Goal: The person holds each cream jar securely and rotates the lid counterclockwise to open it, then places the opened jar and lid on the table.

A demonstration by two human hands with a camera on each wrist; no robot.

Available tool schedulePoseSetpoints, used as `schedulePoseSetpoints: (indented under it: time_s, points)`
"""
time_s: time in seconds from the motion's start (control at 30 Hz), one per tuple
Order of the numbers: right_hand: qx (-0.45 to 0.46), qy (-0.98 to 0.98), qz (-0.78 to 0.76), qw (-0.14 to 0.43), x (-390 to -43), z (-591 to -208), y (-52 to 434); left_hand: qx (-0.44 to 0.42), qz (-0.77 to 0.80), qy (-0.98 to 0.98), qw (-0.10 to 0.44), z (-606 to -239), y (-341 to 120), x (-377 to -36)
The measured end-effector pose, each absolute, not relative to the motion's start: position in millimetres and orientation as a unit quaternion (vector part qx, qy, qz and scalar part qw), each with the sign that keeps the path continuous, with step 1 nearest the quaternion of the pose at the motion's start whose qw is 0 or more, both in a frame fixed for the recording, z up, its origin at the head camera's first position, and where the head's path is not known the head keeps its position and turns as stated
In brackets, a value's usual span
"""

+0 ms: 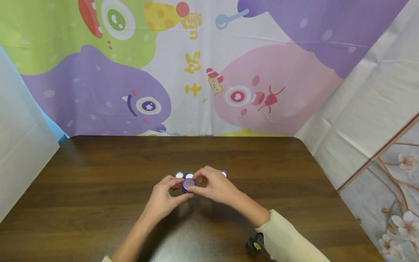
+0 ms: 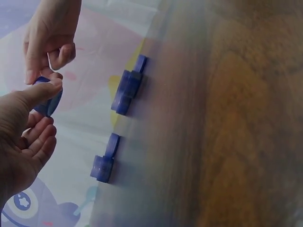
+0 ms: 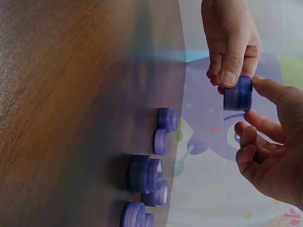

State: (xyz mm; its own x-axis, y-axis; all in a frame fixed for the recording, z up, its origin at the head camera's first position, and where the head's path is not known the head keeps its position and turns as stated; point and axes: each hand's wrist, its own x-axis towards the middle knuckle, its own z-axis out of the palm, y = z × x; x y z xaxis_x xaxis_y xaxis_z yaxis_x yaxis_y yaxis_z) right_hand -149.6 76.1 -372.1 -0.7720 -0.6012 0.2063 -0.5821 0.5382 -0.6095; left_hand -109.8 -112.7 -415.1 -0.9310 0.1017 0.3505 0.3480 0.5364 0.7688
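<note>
Both hands meet over the table around one small purple-blue jar (image 1: 188,185), its lid facing up toward the head camera. My left hand (image 1: 162,196) grips the jar's body, with its thumb across the lettered side in the right wrist view. At the lid (image 3: 245,93), the thumb and a finger of my right hand (image 1: 214,186) pinch the edge. The other right fingers are loosely curled. Behind the hands, several more purple jars and lids stand on the table, among them a jar (image 3: 144,174) and a lid (image 3: 160,142); the right hand partly hides them in the head view.
The brown wooden table (image 1: 98,174) reaches back to a cartoon-printed cloth (image 1: 193,109). Beneath the right sleeve (image 1: 288,233) lies a small black object (image 1: 255,243). White cloth hangs on the left, and a flower-patterned panel (image 1: 389,203) stands on the right.
</note>
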Motion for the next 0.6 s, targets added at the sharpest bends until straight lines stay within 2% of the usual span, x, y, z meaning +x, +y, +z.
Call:
schedulePoseSetpoints:
  time_s: [0.2,0.43,0.6]
  points:
    - [-0.358,0.882,-0.306,0.033,-149.1,-369.9,78.7,-0.127,-0.464,-0.867,0.132,-415.8,-113.6,-109.1]
    - [-0.348,0.876,-0.334,0.014,-150.8,-369.3,77.1,-0.125,-0.460,-0.869,0.135,-414.7,-113.0,-110.6]
    - [-0.350,0.880,-0.319,0.022,-150.7,-369.4,76.9,-0.120,-0.458,-0.871,0.130,-414.2,-113.1,-110.4]
